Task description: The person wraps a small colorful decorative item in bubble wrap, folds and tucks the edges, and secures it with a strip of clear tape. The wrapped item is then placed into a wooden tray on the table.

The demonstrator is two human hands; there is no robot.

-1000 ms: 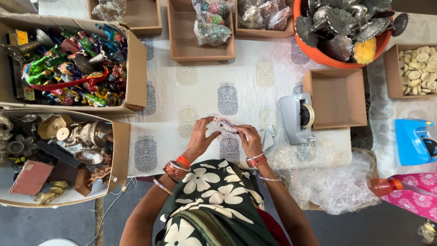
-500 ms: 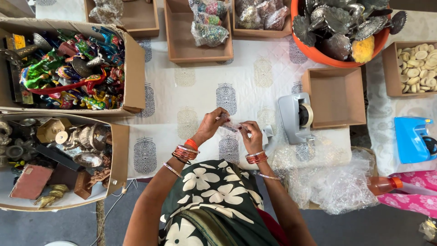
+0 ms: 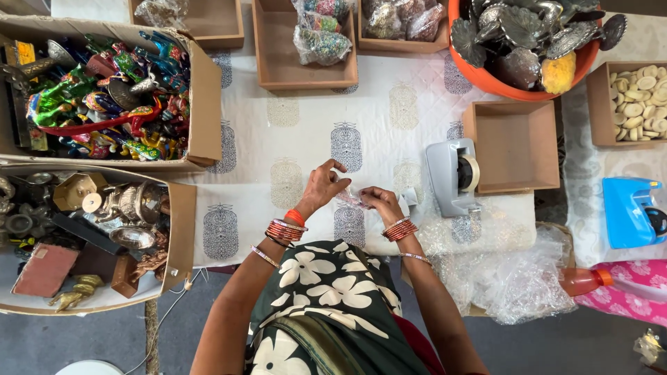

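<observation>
My left hand (image 3: 321,186) and my right hand (image 3: 380,202) meet over a table covered with a white printed cloth (image 3: 278,139). Between them they pinch a small item wrapped in clear plastic (image 3: 349,199); what is inside is too small to tell. Both wrists carry orange and red bangles. A grey tape dispenser (image 3: 453,176) stands just right of my right hand. Crumpled bubble wrap (image 3: 504,267) lies at the table's near right corner.
A cardboard box of painted figurines (image 3: 111,97) and one of brass items (image 3: 90,229) sit at left. An empty brown tray (image 3: 515,146), an orange tub of metal leaves (image 3: 528,42), a tray of pale discs (image 3: 636,97), a blue device (image 3: 632,212) are at right.
My hands have shifted slightly right and away from my body while still working the small wrapped item; my left fingers have lifted higher above it.
</observation>
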